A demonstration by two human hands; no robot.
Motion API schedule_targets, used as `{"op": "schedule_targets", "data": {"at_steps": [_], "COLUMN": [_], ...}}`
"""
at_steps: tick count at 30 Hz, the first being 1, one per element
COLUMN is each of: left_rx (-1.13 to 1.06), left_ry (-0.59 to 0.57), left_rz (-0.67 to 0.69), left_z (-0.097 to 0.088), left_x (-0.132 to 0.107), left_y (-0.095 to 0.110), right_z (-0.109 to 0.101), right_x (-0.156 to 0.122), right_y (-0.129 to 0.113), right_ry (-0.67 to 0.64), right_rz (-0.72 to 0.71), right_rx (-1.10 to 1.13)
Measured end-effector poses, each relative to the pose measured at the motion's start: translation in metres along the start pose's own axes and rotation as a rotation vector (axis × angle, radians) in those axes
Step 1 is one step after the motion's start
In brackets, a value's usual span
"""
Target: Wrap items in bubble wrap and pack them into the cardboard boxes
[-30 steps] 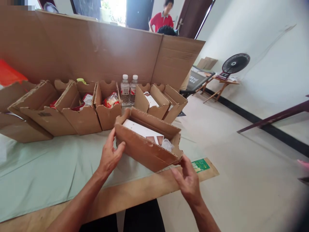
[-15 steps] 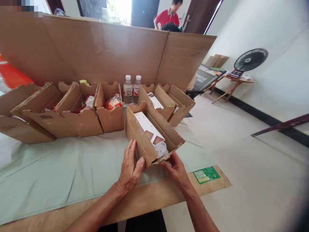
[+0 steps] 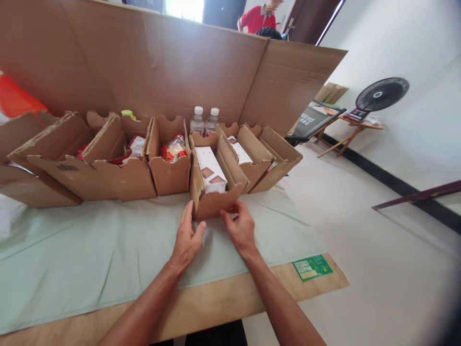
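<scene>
Between my hands, an open-topped cardboard box with a notched front rests on the cloth. In it lie a white carton with brown diamond shapes and some clear wrapping near the front. Along the box's lower left side, my left hand has its fingers stretched out and its thumb apart, fingertips touching the cardboard. My right hand grips the lower right front corner, its thumb at the front and its fingers curled, partly hidden by the box.
Several similar boxes stand in a row; one holds a red-and-clear food packet. Two water bottles stand behind. A tall cardboard panel backs the table. To the right are a fan and a folding chair; a person in red is beyond.
The box has slid away from me into the row and turned straighter, now covering the lower part of the bottles. Both hands moved forward with it. The view shifted slightly.
</scene>
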State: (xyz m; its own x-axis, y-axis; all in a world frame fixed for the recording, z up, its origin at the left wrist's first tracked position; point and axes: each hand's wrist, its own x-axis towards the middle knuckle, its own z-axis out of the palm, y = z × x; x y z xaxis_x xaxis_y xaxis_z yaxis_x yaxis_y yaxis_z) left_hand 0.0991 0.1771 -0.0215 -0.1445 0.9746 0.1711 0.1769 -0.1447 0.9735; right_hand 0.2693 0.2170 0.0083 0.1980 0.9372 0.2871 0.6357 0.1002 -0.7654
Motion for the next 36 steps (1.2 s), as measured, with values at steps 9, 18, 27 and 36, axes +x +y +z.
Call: {"op": "schedule_targets", "data": {"at_steps": [9,18,27,36], "left_rx": [0.058,0.054,-0.011,-0.106], "left_ry": [0.121,0.105,0.145,0.252], "left_rz": [-0.132,-0.140,-0.182,-0.191], "left_z": [-0.010,-0.009,-0.005,-0.025], "left_x": [0.002,0.002,0.001,-0.018], "left_y": [-0.010,-0.002,-0.002,0.016], "right_z": [0.026,0.026,0.020,0.054], "right_x": [0.015,0.033,0.037,0.072], "right_y": [-0.027,-0.082,-0.098,-0.197], "right_ry": [-0.085,-0.290,-0.282,-0.426], "right_rz": [-0.071,-0.204,-0.279,-0.407], "right_rx": [0.039,-0.145,-0.073,-0.579]}}
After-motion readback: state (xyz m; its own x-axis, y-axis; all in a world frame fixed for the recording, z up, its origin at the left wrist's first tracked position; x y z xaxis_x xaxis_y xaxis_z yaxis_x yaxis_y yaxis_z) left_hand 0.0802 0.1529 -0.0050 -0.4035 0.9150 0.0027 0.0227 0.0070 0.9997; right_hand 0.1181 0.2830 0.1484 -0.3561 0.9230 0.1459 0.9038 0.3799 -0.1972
